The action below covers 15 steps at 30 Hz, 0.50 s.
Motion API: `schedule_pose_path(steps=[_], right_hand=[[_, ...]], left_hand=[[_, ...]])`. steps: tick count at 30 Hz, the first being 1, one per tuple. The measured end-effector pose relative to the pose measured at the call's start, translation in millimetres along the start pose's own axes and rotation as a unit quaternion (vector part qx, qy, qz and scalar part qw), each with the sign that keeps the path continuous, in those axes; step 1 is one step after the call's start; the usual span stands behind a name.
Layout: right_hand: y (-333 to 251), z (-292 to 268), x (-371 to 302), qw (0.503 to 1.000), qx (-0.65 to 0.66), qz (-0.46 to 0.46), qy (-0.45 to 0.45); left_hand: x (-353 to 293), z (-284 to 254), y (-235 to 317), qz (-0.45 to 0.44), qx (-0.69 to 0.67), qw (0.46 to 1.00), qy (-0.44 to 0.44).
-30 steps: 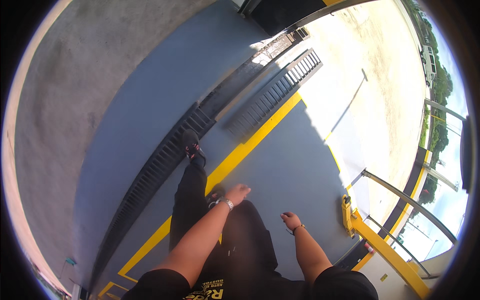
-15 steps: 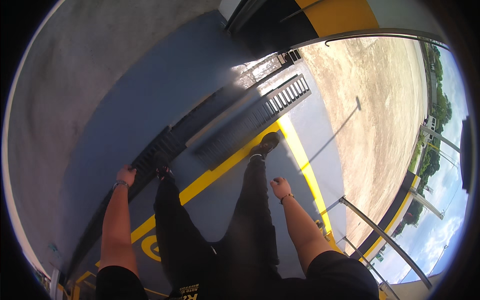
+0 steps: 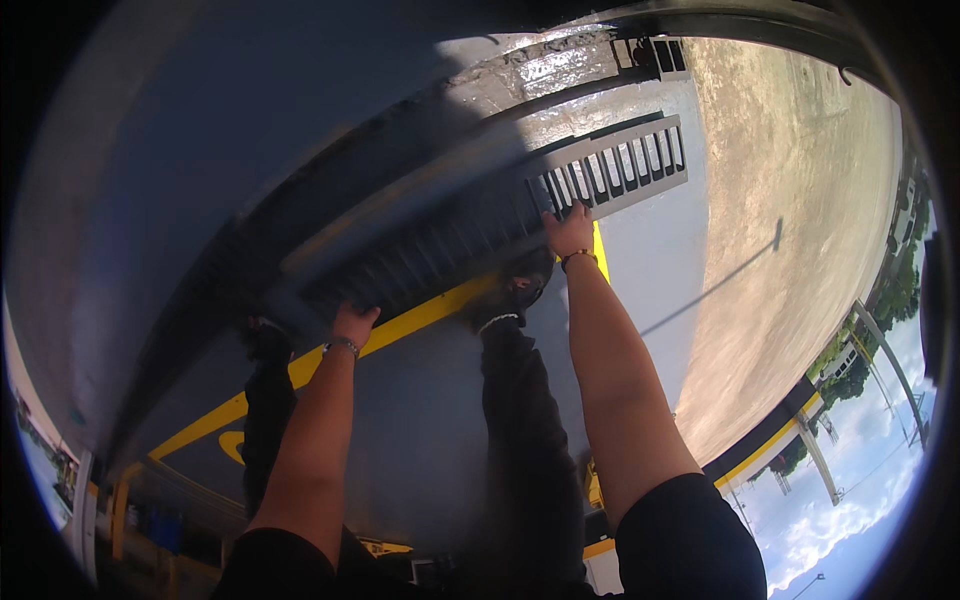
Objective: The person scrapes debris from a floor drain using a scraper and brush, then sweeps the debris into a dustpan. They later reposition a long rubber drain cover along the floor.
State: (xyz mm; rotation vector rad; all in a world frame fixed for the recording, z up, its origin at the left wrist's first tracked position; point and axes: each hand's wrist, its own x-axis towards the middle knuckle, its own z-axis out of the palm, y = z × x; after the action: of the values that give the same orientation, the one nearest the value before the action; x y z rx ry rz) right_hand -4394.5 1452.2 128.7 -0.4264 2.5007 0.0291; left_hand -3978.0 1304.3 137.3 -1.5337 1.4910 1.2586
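Observation:
A long dark metal drain grate (image 3: pixel 470 235) lies slanted across the grey painted floor. My left hand (image 3: pixel 352 323) grips its near edge toward the lower left end. My right hand (image 3: pixel 570 230) holds the same edge farther right, fingers curled over the slats. Both arms are stretched out in front of me. My legs in black trousers and dark shoes (image 3: pixel 515 290) stand between my arms, just behind the grate.
A yellow painted line (image 3: pixel 410 320) runs under the grate's near edge. An open drain channel (image 3: pixel 540 75) with wet concrete lies beyond. Sunlit bare concrete (image 3: pixel 790 200) spreads to the right, with a railing (image 3: pixel 880 350) and trees at the rim.
I was walking along the yellow line with my arms swinging; I have since bent down, and both hands have reached forward and taken hold of the grate.

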Motion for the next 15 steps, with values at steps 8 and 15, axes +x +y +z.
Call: schedule_pose_path(steps=[8,15], right_hand=[[8.8,33.6,64.3,0.998,-0.03,-0.046,0.0],[8.6,6.6,77.3,0.998,0.013,-0.059,-0.022]], left_hand=[[55.3,70.5,26.2,-0.062,-0.333,0.935,0.107],[35.3,26.8,48.4,-0.041,-0.445,0.89,0.095]])
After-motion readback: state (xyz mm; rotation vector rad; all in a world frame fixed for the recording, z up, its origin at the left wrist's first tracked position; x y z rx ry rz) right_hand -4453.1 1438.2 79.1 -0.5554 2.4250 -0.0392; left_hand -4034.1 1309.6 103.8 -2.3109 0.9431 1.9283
